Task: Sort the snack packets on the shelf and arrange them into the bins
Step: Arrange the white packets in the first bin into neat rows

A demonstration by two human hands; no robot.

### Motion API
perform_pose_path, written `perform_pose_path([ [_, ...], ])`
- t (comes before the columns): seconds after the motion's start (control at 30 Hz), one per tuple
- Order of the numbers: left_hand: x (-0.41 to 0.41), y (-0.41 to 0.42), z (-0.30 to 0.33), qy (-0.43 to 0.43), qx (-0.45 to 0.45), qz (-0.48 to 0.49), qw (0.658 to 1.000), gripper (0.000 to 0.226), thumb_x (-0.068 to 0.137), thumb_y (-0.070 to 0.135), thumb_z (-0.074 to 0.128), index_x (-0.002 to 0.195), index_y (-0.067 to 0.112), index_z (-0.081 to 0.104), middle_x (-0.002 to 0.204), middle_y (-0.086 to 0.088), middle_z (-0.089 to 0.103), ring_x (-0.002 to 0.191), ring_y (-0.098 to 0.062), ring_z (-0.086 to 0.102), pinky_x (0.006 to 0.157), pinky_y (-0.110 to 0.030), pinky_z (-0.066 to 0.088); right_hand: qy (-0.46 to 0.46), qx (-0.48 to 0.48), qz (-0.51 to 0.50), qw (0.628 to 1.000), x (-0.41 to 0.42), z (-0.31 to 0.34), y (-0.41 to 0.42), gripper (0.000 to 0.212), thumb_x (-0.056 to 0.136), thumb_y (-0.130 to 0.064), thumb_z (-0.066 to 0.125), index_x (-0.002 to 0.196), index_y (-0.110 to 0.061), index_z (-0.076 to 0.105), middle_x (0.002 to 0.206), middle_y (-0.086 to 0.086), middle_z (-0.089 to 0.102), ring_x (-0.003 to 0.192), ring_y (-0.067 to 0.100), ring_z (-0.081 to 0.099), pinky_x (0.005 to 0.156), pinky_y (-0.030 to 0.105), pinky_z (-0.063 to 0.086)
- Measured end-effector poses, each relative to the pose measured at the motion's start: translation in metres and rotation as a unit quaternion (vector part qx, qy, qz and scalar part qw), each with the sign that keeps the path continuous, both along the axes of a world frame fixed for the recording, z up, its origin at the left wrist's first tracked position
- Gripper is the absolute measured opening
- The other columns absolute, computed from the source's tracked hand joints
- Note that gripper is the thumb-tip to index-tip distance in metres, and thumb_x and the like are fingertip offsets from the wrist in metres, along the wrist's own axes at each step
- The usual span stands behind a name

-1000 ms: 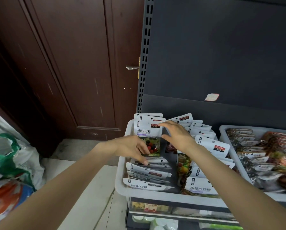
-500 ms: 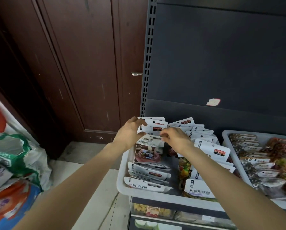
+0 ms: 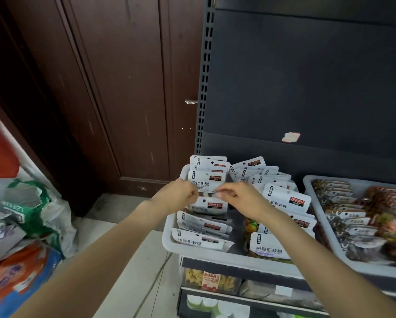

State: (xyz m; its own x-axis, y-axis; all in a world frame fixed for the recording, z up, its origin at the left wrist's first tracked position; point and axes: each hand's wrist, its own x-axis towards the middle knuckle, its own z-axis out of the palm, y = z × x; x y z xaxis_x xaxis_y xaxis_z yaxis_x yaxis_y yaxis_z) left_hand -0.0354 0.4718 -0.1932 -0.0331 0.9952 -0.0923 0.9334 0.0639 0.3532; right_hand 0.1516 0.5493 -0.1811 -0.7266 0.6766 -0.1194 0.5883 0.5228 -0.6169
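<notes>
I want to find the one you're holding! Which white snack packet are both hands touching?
The upright white snack packet at the back of the left row in the white plastic bin: the left hand and right hand pinch its lower edge; the others lie untouched.

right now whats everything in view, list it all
white bin: one, left on shelf
white snack packets: many, in two rows inside it
second bin: one, white, right
brown and orange packets: many, in second bin
shelf back panel: one, dark grey
door: one, dark brown, left
bags: several, white, green, orange, on floor
left hand: fingers pinch the upright packet
right hand: fingers pinch the same packet
</notes>
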Motion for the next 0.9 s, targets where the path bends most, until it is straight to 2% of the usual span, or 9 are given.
perform_pose_path([
  [0.13,-0.011,0.012,0.0,-0.027,0.027,0.026,0.999,0.022,0.096,0.017,0.045,0.104,0.01,0.065,0.094,-0.012,0.069,0.085,-0.03,0.064,0.079,-0.04,0.052,-0.015,-0.016,-0.029,0.999,-0.002,0.002,-0.009,0.047,0.087,-0.02,0.066,0.132,-0.022,0.052,0.121,-0.001,0.064,0.094,0.007,0.06,0.092,0.026,0.049],
  [0.23,-0.022,0.023,0.001,-0.065,0.046,0.023,0.997,0.023,0.096,0.013,0.047,0.109,0.011,0.066,0.105,-0.011,0.067,0.097,-0.027,0.062,0.087,-0.038,0.05,-0.006,-0.015,-0.056,0.998,-0.01,0.008,-0.014,0.052,0.086,-0.014,0.067,0.135,-0.021,0.049,0.121,0.0,0.064,0.092,0.004,0.057,0.091,0.024,0.048],
  [0.33,-0.03,0.029,0.003,-0.097,0.084,0.025,0.991,0.022,0.094,0.007,0.049,0.106,0.006,0.068,0.106,-0.009,0.067,0.096,-0.023,0.062,0.082,-0.021,0.045,-0.001,-0.053,-0.065,0.996,-0.012,0.012,-0.023,0.077,0.082,-0.022,0.072,0.146,-0.025,0.029,0.131,-0.008,0.05,0.105,0.004,0.051,0.095,0.023,0.043],
  [0.43,-0.036,0.028,-0.003,-0.135,0.102,0.027,0.985,0.019,0.091,0.004,0.053,0.101,0.006,0.069,0.104,-0.008,0.068,0.094,-0.016,0.062,0.073,-0.009,0.038,-0.072,0.013,-0.066,0.995,-0.01,0.005,-0.03,0.084,0.079,-0.016,0.075,0.146,-0.029,0.026,0.141,-0.002,0.036,0.116,0.011,0.05,0.098,0.027,0.045],
  [0.53,-0.038,0.022,-0.01,-0.162,0.087,0.017,0.983,0.021,0.092,0.003,0.051,0.1,0.011,0.068,0.106,-0.007,0.066,0.096,-0.017,0.061,0.077,-0.016,0.043,-0.053,0.001,-0.095,0.994,-0.012,0.001,-0.034,0.081,0.078,-0.018,0.075,0.143,-0.03,0.028,0.133,0.0,0.041,0.104,0.011,0.055,0.088,0.023,0.048],
  [0.63,-0.042,0.021,-0.011,-0.172,0.089,0.018,0.981,0.021,0.092,0.003,0.05,0.1,0.011,0.069,0.104,-0.005,0.067,0.098,-0.018,0.061,0.08,-0.022,0.045,-0.032,-0.069,-0.097,0.992,-0.012,0.006,-0.032,0.086,0.074,-0.023,0.08,0.143,-0.03,0.028,0.126,-0.004,0.041,0.11,0.012,0.054,0.094,0.026,0.047],
  [0.7,-0.044,0.021,-0.012,-0.179,0.092,0.02,0.979,0.019,0.092,0.004,0.052,0.099,0.011,0.07,0.103,-0.004,0.067,0.097,-0.018,0.061,0.081,-0.024,0.046,-0.056,-0.078,-0.075,0.993,-0.009,0.009,-0.03,0.084,0.075,-0.019,0.079,0.142,-0.033,0.03,0.122,-0.009,0.04,0.113,0.01,0.053,0.093,0.023,0.047],
  [0.8,-0.045,0.021,-0.014,-0.206,0.082,0.013,0.975,0.017,0.092,0.006,0.055,0.099,0.012,0.07,0.098,0.001,0.066,0.093,-0.013,0.059,0.08,-0.02,0.045,-0.068,-0.082,-0.066,0.992,-0.007,0.012,-0.03,0.073,0.08,-0.012,0.074,0.139,-0.033,0.036,0.114,-0.014,0.044,0.103,0.006,0.057,0.073,0.009,0.046],
  [0.9,-0.045,0.016,-0.013,-0.244,0.072,0.005,0.967,0.014,0.092,0.01,0.058,0.098,0.013,0.07,0.095,0.002,0.066,0.087,-0.005,0.057,0.076,-0.011,0.043,-0.09,0.011,-0.094,0.991,-0.011,0.006,-0.028,0.036,0.086,-0.017,0.067,0.121,-0.024,0.057,0.104,-0.009,0.056,0.093,0.012,0.061,0.07,0.015,0.046],
])
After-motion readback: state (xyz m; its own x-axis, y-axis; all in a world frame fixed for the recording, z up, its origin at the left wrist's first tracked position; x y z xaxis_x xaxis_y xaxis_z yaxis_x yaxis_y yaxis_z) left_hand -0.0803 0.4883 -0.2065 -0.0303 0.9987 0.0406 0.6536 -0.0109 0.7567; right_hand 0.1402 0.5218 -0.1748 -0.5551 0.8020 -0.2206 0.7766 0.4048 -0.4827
